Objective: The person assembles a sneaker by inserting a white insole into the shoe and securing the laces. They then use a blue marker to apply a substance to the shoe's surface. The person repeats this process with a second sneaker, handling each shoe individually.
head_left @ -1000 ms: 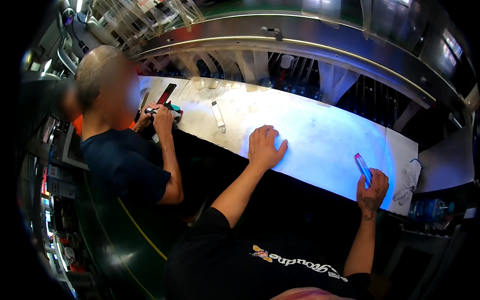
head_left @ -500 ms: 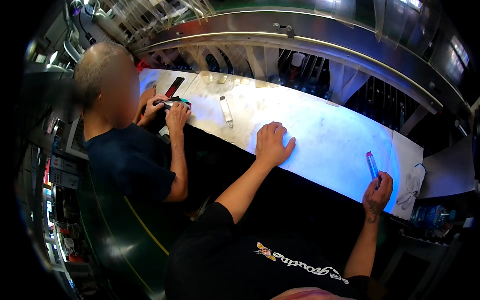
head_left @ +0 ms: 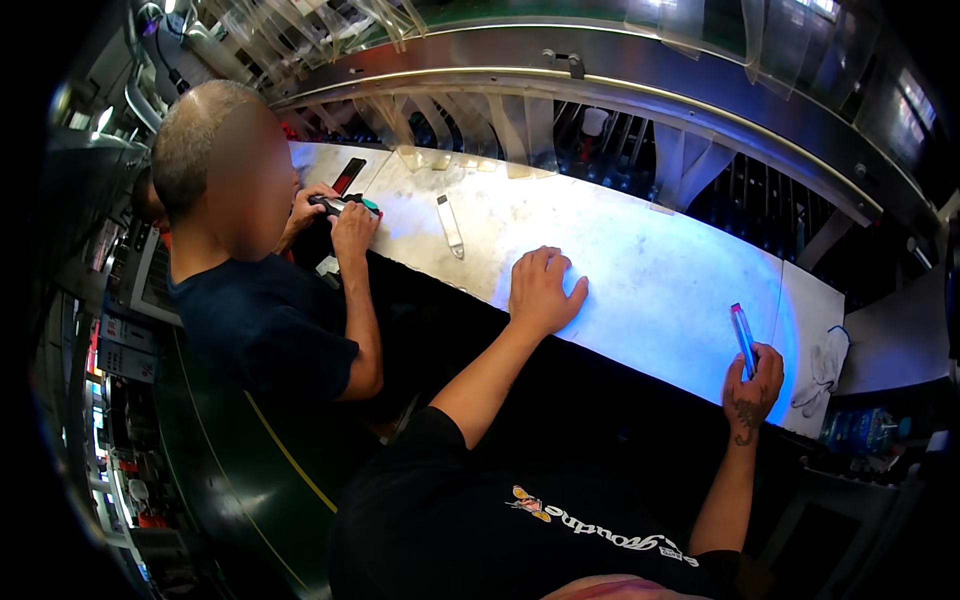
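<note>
Left hand (head_left: 540, 294) rests on a blue-lit white tabletop (head_left: 650, 290), thumb spread; right hand (head_left: 757, 380) pinches a slim pink-tipped tool (head_left: 742, 332) near a glove (head_left: 824, 367).

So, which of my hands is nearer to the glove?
Right. The right hand is just left of the glove; the left hand rests on the table, much farther left.

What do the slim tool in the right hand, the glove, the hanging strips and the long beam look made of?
Slim tool in right hand: plastic or metal; blue light masks finish.
Glove: probably matte fabric; soft folds.
Hanging strips: likely glossy plastic; translucent.
Long beam: apparently metal, semi-gloss; streaked reflections.
</note>
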Motion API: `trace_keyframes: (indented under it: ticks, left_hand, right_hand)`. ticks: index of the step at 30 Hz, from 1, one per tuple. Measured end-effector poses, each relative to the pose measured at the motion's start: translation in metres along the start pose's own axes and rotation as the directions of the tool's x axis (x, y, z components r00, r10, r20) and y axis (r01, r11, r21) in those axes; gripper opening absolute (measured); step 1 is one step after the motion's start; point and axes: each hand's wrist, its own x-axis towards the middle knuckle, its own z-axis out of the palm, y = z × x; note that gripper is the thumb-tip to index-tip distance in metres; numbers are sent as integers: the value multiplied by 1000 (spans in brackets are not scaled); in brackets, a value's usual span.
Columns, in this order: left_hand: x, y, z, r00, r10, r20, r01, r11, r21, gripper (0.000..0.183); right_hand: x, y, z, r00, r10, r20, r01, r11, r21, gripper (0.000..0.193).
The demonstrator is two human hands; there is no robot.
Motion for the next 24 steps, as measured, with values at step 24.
trace_keyframes:
  ticks: [24]
  left_hand:
    - [1,0,-1,999,-24,25,25,1000,-17,39]
  right_hand:
    - [1,5,1,999,-44,7,44,999,-29,28]
